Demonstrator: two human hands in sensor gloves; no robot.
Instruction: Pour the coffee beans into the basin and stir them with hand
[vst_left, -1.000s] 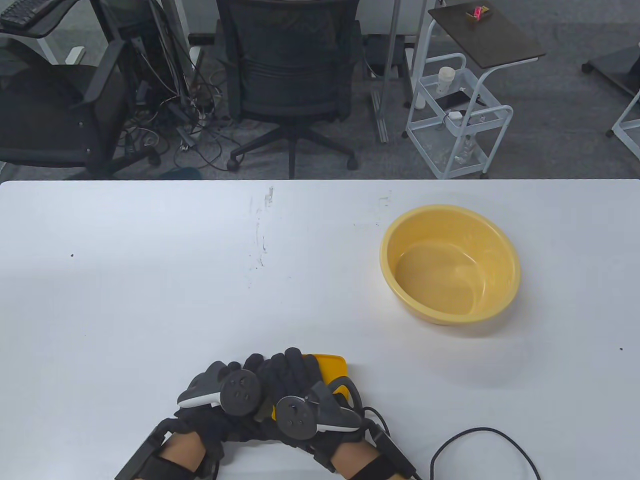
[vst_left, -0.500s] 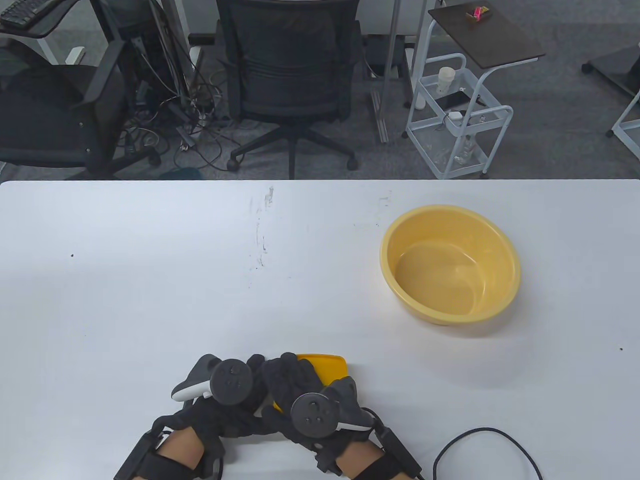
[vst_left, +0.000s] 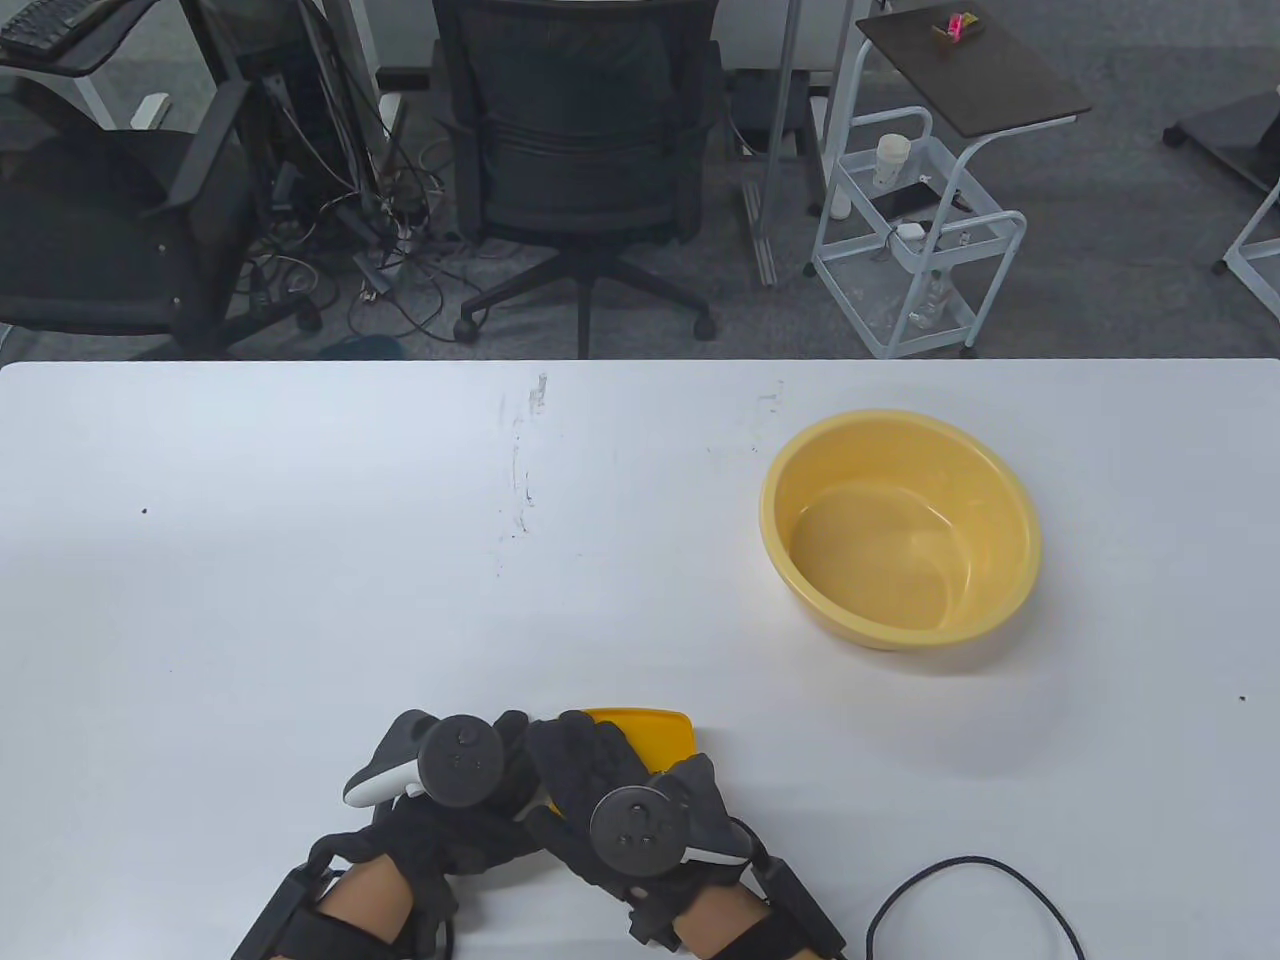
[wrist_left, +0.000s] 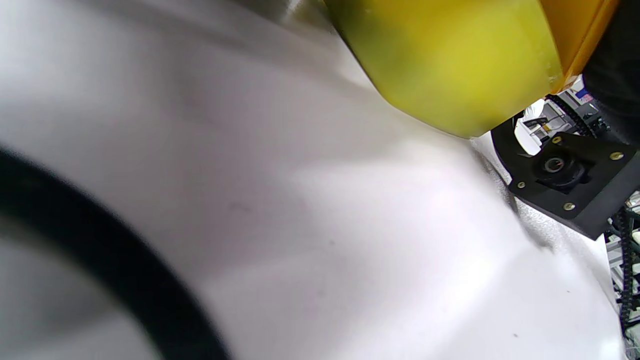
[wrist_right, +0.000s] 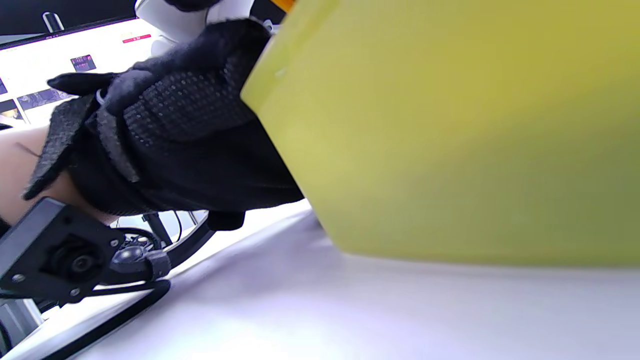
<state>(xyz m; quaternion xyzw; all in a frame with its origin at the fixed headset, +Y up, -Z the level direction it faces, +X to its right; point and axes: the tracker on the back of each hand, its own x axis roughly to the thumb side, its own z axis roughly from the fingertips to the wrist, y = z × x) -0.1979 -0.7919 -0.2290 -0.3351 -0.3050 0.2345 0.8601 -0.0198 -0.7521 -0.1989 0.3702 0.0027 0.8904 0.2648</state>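
A white table (vst_left: 400, 560) fills the near half of the room. Beyond its far edge stand a black office chair (vst_left: 580, 140), a second chair (vst_left: 110, 230) at far left, and a white wire cart (vst_left: 915, 240) at far right with a cup on its upper shelf.

On the table's right side, toward the far edge, sits a round yellow basin (vst_left: 900, 530), upright. Nothing lies in it.

At the near edge, a little left of centre, both gloved hands close over a yellow box (vst_left: 655, 735) with an orange lid; only its far right corner shows past the fingers in the table view. It is well apart from the basin, to the basin's near left. The wrist views show its yellow-green wall close up, with its bottom edge right at the tabletop; I cannot tell whether it rests there or is tipped. No beans can be seen.

The left hand (vst_left: 455, 790) is at the box's left side, and the right wrist view shows its black glove lying against the box wall. The right hand (vst_left: 600, 790) lies over the lid, fingers bent down across the top. Both hands grip the box; I cannot tell how tightly. A grey tracker sits on the back of each hand.

A black cable (vst_left: 970, 890) loops on the table at the near right, beside the right wrist.
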